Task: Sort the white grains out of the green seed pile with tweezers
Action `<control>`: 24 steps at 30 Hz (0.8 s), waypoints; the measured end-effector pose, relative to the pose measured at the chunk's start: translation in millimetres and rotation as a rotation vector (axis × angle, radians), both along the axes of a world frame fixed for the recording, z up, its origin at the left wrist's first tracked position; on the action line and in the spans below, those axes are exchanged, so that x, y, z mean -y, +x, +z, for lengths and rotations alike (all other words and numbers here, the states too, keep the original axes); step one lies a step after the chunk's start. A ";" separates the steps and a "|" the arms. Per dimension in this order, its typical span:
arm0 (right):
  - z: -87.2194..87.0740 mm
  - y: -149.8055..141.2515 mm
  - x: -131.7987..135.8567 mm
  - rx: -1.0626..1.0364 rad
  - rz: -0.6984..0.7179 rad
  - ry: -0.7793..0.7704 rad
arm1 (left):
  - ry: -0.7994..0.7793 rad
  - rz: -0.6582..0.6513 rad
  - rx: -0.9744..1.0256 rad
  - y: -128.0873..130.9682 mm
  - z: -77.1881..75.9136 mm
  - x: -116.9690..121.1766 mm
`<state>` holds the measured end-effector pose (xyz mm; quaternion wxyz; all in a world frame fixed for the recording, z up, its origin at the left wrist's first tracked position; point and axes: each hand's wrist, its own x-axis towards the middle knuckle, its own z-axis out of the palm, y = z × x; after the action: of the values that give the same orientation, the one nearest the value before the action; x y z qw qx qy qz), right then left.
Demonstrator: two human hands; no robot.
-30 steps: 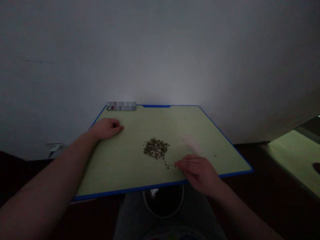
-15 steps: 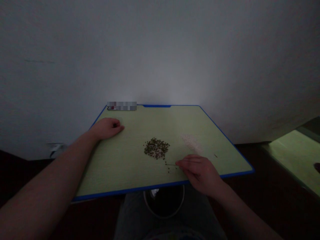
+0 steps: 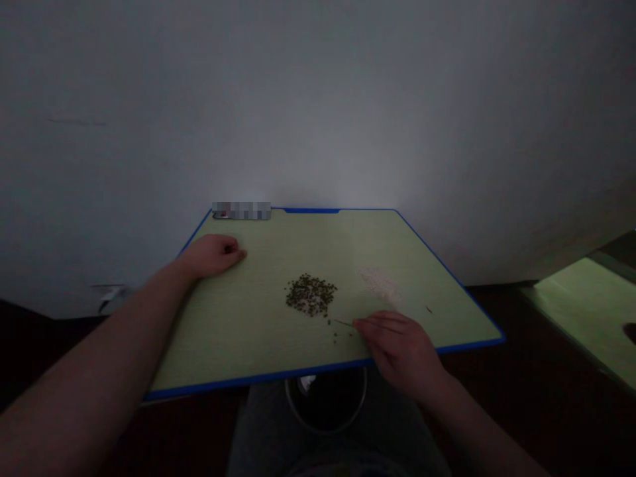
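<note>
My right hand (image 3: pixel 400 341) rests near the front of the table, thumb and fingertips pinched on a thin, needle-like stick (image 3: pixel 342 323). Its tip points left, close to several stray small dark beans (image 3: pixel 328 322). Beyond the tip lies a loose pile of dark greenish-brown beans (image 3: pixel 311 295) with pale grains showing among them. A separate patch of fine whitish grains (image 3: pixel 380 283) is spread just past my right hand. My left hand (image 3: pixel 213 255) lies on the table's left side in a loose fist, apart from both piles, with nothing visible in it.
The pale yellow-green table (image 3: pixel 238 331) has a blue edge and stands against a grey wall (image 3: pixel 318 132). A blurred-out flat object (image 3: pixel 242 211) is at its back left corner. A small brown sliver (image 3: pixel 428 309) lies at right. Below the front edge is a round bin (image 3: pixel 328 430).
The stick's tip has shifted slightly right and away from the stray bean beside it, now tilted a little. My left hand has stayed in place.
</note>
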<state>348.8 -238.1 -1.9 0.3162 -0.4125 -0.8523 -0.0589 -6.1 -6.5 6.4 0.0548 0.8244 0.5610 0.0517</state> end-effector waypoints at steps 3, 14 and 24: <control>0.0 -4.6 0.4 0.003 -0.003 0.023 | -0.015 0.012 0.004 0.1 1.0 0.6; -1.7 -14.1 -1.4 -0.023 0.026 0.038 | -0.013 0.004 0.001 1.9 2.2 0.1; -3.6 -13.0 3.3 0.032 0.014 0.048 | -0.001 0.001 -0.020 1.9 2.0 -0.8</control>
<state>335.8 -241.4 -5.5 0.3129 -0.3979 -0.8584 -0.0837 -4.2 -5.7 8.4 0.0495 0.8246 0.5618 0.0435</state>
